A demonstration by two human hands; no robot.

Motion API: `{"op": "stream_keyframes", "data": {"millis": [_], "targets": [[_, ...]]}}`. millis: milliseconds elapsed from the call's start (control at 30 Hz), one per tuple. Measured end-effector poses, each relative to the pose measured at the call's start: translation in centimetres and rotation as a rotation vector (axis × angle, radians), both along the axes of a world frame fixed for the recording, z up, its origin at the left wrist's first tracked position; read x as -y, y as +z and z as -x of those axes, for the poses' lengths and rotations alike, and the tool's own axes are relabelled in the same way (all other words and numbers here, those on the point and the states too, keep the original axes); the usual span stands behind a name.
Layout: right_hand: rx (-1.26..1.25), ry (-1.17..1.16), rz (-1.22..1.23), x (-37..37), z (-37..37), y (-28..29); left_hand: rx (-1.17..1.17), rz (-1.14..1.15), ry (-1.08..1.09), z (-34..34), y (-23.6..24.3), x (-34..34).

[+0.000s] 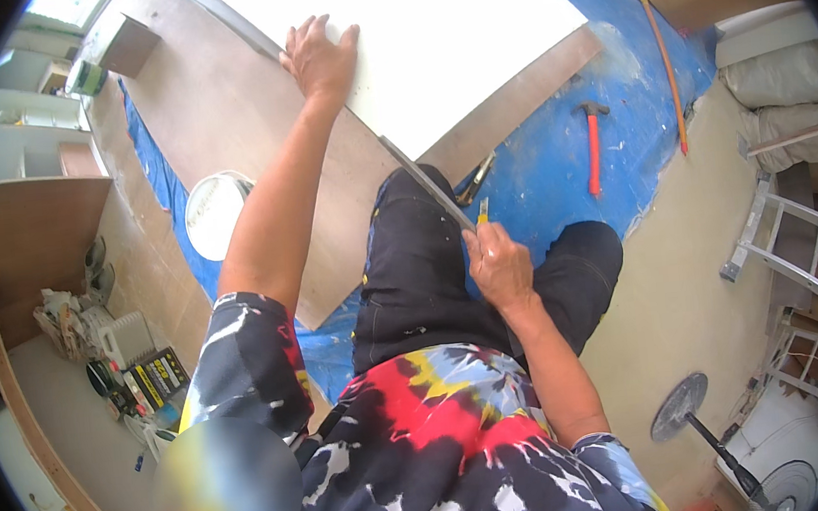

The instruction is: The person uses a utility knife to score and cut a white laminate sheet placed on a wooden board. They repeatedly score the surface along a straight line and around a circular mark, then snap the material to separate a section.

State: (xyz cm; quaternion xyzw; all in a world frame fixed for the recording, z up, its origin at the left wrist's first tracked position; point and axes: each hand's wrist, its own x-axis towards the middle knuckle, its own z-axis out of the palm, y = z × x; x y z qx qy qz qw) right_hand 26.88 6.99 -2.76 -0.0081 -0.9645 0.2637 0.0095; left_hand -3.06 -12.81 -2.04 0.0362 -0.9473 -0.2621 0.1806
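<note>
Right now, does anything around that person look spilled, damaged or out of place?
Yes: the blue sheet has pale, powdery-looking smears toward the picture's upper right, like dust or a dried spill; I can't tell which. The white panel under the left hand shows no obvious damage.

On my feed the white panel looks smooth, the grey strip along its edge like dull metal, and the brown board beneath matt. I see wrinkled, plastic-looking blue sheeting; near its right edge lies a smooth-looking, red-handled hammer.
</note>
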Motion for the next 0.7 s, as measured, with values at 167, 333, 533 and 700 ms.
{"op": "stream_keyframes", "data": {"millis": [167,333,533,700], "targets": [[-0.176,0.054,-0.006,0.4,1.6,-0.8,-0.061,-0.068,-0.031,-0.1,-0.4,0.2],[-0.28,-0.087,-0.007,-0.4,3.7,0.4,-0.035,-0.061,-0.057,0.1,0.0,0.3],[-0.035,0.015,0.011,-0.4,0.5,0.7,-0.04,-0.044,-0.038,-0.1,-0.2,0.1],[-0.201,-0.023,0.026,-0.2,3.8,0.6,-0.031,-0.055,-0.034,-0.2,-0.1,-0.1]]}}
